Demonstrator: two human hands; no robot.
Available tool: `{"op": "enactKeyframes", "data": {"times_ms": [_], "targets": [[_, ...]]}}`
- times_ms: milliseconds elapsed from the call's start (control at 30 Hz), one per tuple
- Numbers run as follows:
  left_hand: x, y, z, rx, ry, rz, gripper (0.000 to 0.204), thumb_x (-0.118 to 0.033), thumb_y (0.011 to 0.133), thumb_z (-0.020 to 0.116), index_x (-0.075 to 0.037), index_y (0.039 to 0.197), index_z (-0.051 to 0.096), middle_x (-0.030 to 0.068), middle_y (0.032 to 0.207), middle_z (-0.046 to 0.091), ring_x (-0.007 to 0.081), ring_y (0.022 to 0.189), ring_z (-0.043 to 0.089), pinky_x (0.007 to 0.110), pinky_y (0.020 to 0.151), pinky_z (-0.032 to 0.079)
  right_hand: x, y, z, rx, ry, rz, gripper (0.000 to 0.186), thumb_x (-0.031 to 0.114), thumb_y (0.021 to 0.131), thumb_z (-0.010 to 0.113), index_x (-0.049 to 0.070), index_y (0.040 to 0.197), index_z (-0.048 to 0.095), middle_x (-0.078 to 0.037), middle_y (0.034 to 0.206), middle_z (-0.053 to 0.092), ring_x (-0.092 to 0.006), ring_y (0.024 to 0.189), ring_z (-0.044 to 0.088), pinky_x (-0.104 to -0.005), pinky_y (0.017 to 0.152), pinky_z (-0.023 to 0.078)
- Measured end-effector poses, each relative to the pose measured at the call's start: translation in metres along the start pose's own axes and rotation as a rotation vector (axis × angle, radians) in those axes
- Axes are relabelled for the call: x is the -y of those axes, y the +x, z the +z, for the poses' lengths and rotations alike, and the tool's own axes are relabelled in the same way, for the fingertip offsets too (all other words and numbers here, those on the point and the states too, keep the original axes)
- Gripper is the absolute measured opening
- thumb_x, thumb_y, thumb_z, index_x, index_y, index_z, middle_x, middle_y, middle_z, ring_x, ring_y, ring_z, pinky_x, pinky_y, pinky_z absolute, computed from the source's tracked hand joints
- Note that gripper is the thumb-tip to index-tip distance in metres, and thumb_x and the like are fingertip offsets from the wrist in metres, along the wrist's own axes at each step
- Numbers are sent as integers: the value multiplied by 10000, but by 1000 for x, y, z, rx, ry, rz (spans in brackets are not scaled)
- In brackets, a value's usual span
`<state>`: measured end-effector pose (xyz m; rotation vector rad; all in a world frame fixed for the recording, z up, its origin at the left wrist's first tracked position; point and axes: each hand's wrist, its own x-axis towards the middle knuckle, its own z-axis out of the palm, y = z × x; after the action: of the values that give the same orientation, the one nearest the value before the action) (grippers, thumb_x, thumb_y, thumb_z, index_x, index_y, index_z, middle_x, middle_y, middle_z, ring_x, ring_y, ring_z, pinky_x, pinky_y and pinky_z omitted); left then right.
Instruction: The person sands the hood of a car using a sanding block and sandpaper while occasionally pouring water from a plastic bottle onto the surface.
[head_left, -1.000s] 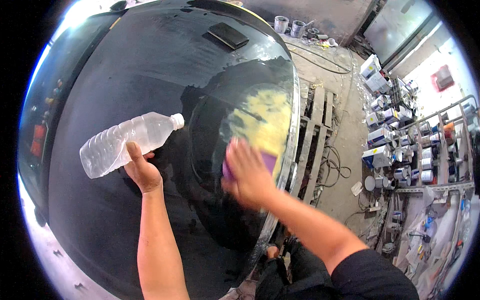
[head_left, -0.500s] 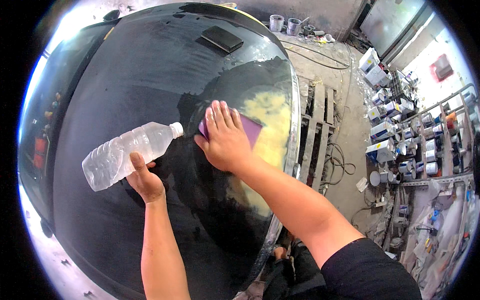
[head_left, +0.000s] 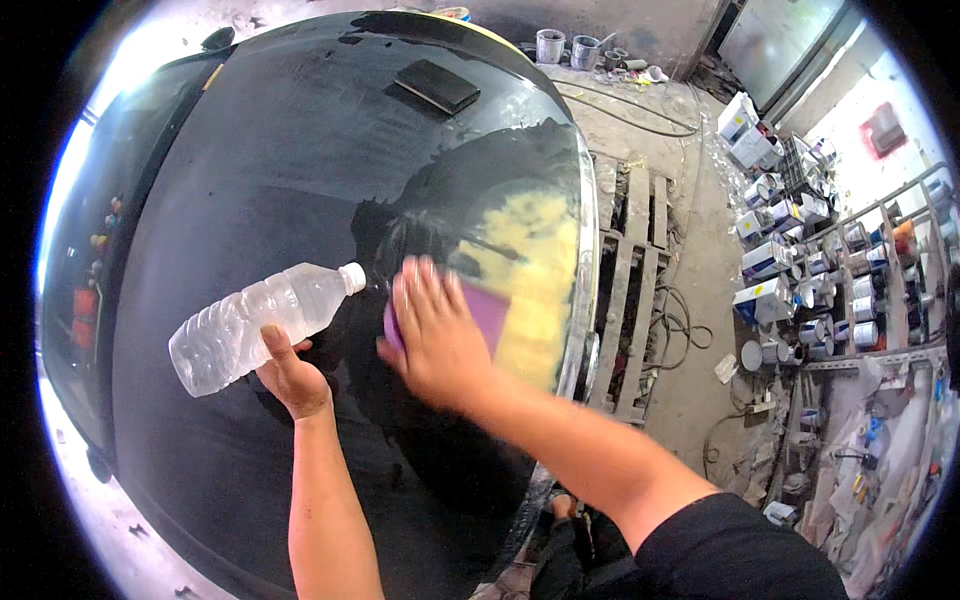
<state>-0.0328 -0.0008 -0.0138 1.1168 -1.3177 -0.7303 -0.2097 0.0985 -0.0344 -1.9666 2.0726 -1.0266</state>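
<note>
Our left hand (head_left: 292, 378) has its grip clenched around a clear plastic bottle (head_left: 255, 325), cap pointing at the purple sanding pad (head_left: 478, 315). Our right hand (head_left: 435, 335) presses flat, fingers spread, on that pad, just beside the bottle, on the black car panel (head_left: 260, 170).

Left hand (head_left: 292, 378) grips a clear plastic bottle (head_left: 255, 325), white cap pointing to 2 o'clock, tilted over a glossy black car panel (head_left: 230, 170). Right hand (head_left: 437, 340) lies flat on a purple sanding pad (head_left: 487, 312), pressed to the panel just beside the cap. Yellowish sanded patch (head_left: 535, 280) at 3 o'clock of the pad. Dark flat block (head_left: 435, 86) at 12 o'clock. Shelves of paint cans (head_left: 840, 290) far at 3 o'clock.
</note>
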Motion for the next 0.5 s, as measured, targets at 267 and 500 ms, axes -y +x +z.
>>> {"op": "enactKeyframes", "data": {"times_ms": [267, 500], "targets": [[-5, -2, 17, 2, -44, -4, 682, -614, 949, 563, 16, 1211, 574, 86, 1069, 653, 150, 857, 614, 262, 674, 475, -42, 49, -10, -99, -100, 12, 771, 457, 933, 561, -109, 1430, 393, -313, 1533, 336, -434, 1457, 297, -536, 1201, 205], [1, 0, -4, 20, -11, 3, 667, -609, 955, 556, 4, 1219, 566, 81, 1058, 652, 151, 858, 615, 257, 665, 466, -1, -53, -3, 121, 124, -279, 760, 452, 938, 548, -118, 1419, 401, -301, 1550, 319, -433, 1472, 267, -518, 1223, 171]]}}
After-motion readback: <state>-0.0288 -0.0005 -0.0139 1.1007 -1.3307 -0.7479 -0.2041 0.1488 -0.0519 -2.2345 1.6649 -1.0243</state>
